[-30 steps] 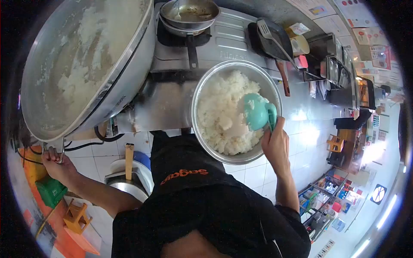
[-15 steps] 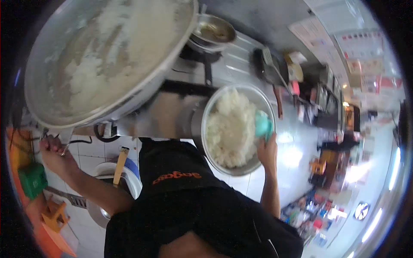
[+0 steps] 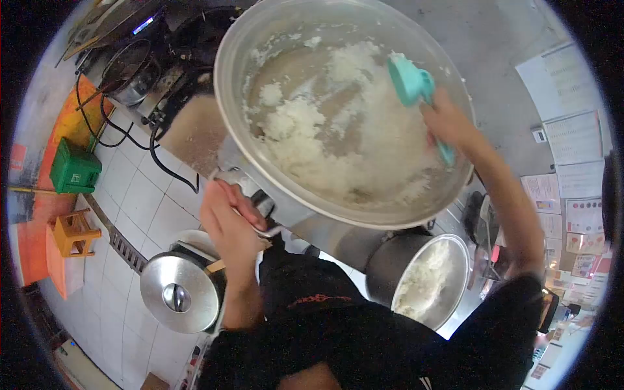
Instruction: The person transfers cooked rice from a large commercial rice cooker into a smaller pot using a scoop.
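A large metal pot tilts toward me, with white cooked rice clumped along its lower side and stuck to its bottom. My left hand is closed around the wire handle on the pot's near left side. Inside the pot's right half, my right hand grips a teal plastic scoop by its handle, the bowl raised over the rice. A deep metal pot stands below and to the right, holding more white rice.
A pot with a shiny lid sits at lower left on the tiled floor. Beyond it are an orange stool and a green bin. A small dark pot stands on the stove at upper left. Papers hang on the right wall.
The scoop in my right hand has moved from the smaller rice pot up into the large pot. My left hand keeps hold of the large pot's handle. The view has swung left.
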Demonstrator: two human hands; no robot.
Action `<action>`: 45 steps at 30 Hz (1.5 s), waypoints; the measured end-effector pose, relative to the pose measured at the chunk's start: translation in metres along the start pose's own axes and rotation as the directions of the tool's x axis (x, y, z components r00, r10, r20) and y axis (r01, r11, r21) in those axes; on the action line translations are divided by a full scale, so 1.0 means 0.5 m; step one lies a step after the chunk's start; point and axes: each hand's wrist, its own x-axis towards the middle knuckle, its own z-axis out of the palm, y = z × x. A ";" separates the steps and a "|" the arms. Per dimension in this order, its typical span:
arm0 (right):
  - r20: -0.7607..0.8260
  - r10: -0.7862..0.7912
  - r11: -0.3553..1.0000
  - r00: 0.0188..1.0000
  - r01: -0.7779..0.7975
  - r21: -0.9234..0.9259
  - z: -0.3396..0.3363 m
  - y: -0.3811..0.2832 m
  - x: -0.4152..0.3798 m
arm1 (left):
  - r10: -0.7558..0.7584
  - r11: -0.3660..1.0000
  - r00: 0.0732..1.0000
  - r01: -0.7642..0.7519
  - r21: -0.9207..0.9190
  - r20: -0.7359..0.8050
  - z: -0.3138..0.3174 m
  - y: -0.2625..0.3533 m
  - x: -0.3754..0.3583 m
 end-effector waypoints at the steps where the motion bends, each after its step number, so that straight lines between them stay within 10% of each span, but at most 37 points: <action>1: 0.147 0.101 0.969 0.984 -0.131 0.209 0.040 0.021 0.116 | 0.008 1.000 0.999 -0.008 -0.012 0.045 0.000 0.005 -0.004; 2: 0.189 0.363 0.862 0.912 -0.406 0.305 0.078 -0.026 0.164 | 0.011 1.000 0.996 -0.009 -0.025 0.092 -0.004 0.009 -0.005; 4: 0.062 0.401 0.674 0.914 -0.340 0.656 0.178 -0.035 0.284 | -0.043 0.994 0.995 0.033 0.100 0.095 -0.011 0.021 -0.007; 8: 0.216 0.383 0.824 0.898 -0.438 0.360 0.256 -0.131 0.362 | -0.004 0.946 0.986 -0.049 0.322 0.164 -0.046 0.010 -0.013; 10: 0.444 0.060 0.965 0.894 0.062 -0.256 0.224 -0.213 0.347 | -0.102 0.975 0.976 0.059 0.215 0.195 -0.045 0.014 -0.005; 11: 0.465 0.069 0.965 0.883 0.059 -0.255 0.239 -0.214 0.347 | -0.122 0.970 0.976 0.078 0.228 0.182 -0.042 0.024 0.000; 13: 0.359 -0.454 0.599 0.816 0.578 -0.554 0.254 -0.218 0.325 | -0.190 0.970 0.950 0.143 0.198 0.246 -0.033 0.048 0.012; 14: 0.349 -0.452 0.610 0.821 0.570 -0.551 0.249 -0.222 0.307 | -0.169 0.968 0.953 0.113 0.225 0.251 -0.041 0.034 0.009; 18: 0.593 -0.251 0.601 0.765 0.604 -0.524 0.240 -0.246 0.192 | -0.050 0.866 0.904 -0.172 0.469 0.425 -0.052 0.022 0.015; 20: 0.641 -0.176 0.586 0.747 0.602 -0.542 0.243 -0.241 0.168 | -0.142 0.967 0.964 0.087 0.238 0.225 -0.036 0.032 0.014; 22: 0.840 0.262 0.573 0.474 0.624 -0.531 0.239 -0.255 0.146 | -0.099 0.980 0.973 0.060 0.190 0.206 -0.026 0.023 0.008; 28: 0.894 0.437 0.862 0.103 0.236 -0.448 0.222 -0.201 0.133 | -0.034 0.989 0.981 0.006 0.147 0.190 -0.026 0.018 0.010; 35: 0.894 0.448 0.890 -0.028 0.106 -0.443 0.145 -0.195 0.126 | -0.091 0.994 0.995 0.089 0.061 0.036 -0.011 0.019 -0.002; 37: 0.921 0.326 0.934 -0.213 -0.079 -0.349 0.118 -0.161 0.131 | -0.062 0.993 0.994 0.053 0.108 0.089 -0.012 0.027 0.000; 41: 0.966 0.137 0.931 -0.221 -0.305 -0.201 0.050 -0.066 0.128 | -0.097 0.995 0.993 0.095 0.035 0.060 -0.004 0.026 0.001; 43: 0.986 0.000 0.867 0.166 -0.491 0.083 -0.018 -0.051 0.083 | -0.091 0.994 0.995 0.094 0.063 -0.041 0.001 0.022 0.005; 45: 0.946 -0.089 0.837 0.310 -0.492 0.240 -0.091 -0.025 0.034 | 0.015 0.997 1.000 -0.016 0.072 0.026 -0.004 0.013 0.008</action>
